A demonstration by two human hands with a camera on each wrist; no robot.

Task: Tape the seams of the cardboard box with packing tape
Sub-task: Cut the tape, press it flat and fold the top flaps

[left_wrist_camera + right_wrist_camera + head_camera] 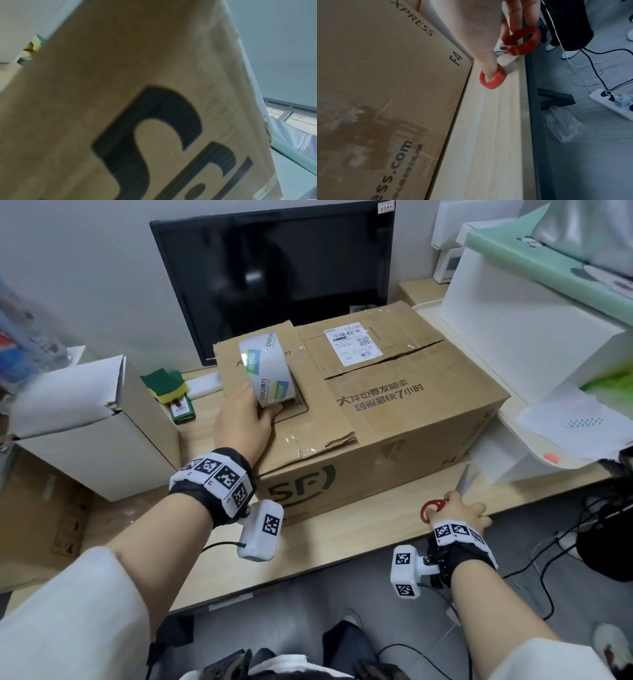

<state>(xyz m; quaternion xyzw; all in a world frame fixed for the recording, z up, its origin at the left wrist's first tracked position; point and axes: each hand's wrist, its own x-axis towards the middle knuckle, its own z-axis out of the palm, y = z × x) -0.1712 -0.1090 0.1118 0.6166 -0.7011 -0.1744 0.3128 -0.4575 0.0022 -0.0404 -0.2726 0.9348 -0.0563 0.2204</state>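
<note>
A large brown cardboard box (394, 412) printed "SF" lies on the wooden desk (342, 542), its top flaps closed, with a dark gap along the seam at the back right. My left hand (245, 422) grips a white roll of packing tape (265, 369) standing on edge on the box's left top. My right hand (460, 508) holds red-handled scissors (433, 508) at the desk's front edge, right of the box. In the right wrist view my thumb sits in one red loop (492, 78) and fingers in the other (522, 40). The left wrist view shows only the box side (120, 108).
A black monitor (274, 275) stands behind the box. An open white carton (92, 426) and a green-yellow sponge (164, 385) sit at the left. White boxes and papers (548, 371) crowd the right. Cables and a power strip (614, 102) lie on the floor.
</note>
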